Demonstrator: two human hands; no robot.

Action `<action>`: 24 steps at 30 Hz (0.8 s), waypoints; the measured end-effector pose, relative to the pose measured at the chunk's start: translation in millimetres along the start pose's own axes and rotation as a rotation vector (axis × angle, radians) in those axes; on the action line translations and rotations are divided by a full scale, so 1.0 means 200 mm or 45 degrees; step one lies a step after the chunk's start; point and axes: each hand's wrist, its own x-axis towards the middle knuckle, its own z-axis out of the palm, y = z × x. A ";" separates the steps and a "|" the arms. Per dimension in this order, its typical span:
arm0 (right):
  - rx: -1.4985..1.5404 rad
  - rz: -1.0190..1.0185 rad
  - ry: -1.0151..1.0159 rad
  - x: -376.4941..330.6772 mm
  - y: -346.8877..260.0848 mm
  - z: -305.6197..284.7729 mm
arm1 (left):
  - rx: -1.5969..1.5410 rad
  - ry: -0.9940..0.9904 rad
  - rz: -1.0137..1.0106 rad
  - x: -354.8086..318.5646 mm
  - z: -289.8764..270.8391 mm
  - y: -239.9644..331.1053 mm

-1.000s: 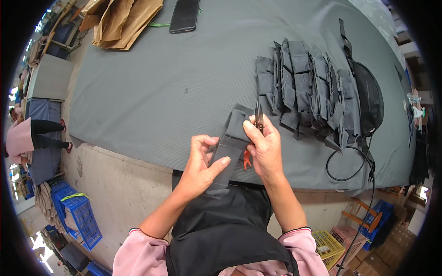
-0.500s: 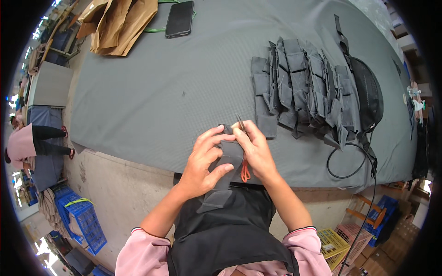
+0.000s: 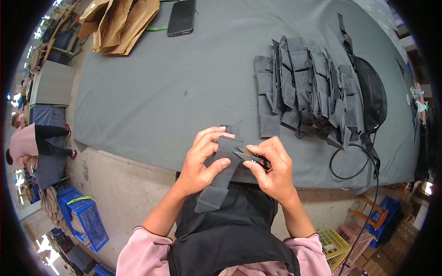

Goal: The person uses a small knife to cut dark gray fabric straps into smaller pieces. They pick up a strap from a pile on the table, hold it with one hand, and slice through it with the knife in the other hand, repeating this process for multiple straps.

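dk gry fabric strip (image 3: 222, 179), stitched

One strip (image 3: 218, 182) and one pair of snips (image 3: 245, 155) are counted at centre. On one counter (image 3: 161, 92), one phone (image 3: 182, 18) and one paper bag (image 3: 122, 27) are seen at upper left, one black bag (image 3: 370, 92) at upper right; the piled grey pieces (image 3: 301, 83) cannot be counted. One yellow crate (image 3: 332, 244) and one pink crate (image 3: 351, 233) are shown at lower right.
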 end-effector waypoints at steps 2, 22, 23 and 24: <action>0.006 -0.001 -0.042 -0.01 0.00 0.00 | 0.008 -0.014 0.008 -0.01 0.00 -0.01; 0.565 0.515 -0.016 -0.11 0.05 0.04 | -0.189 0.062 -0.065 -0.01 0.00 -0.01; 0.597 0.516 -0.068 -0.10 0.04 0.07 | -0.142 0.068 -0.037 -0.01 0.01 -0.01; 0.631 0.513 -0.121 -0.08 0.03 0.09 | -0.091 0.075 -0.008 0.00 0.01 -0.01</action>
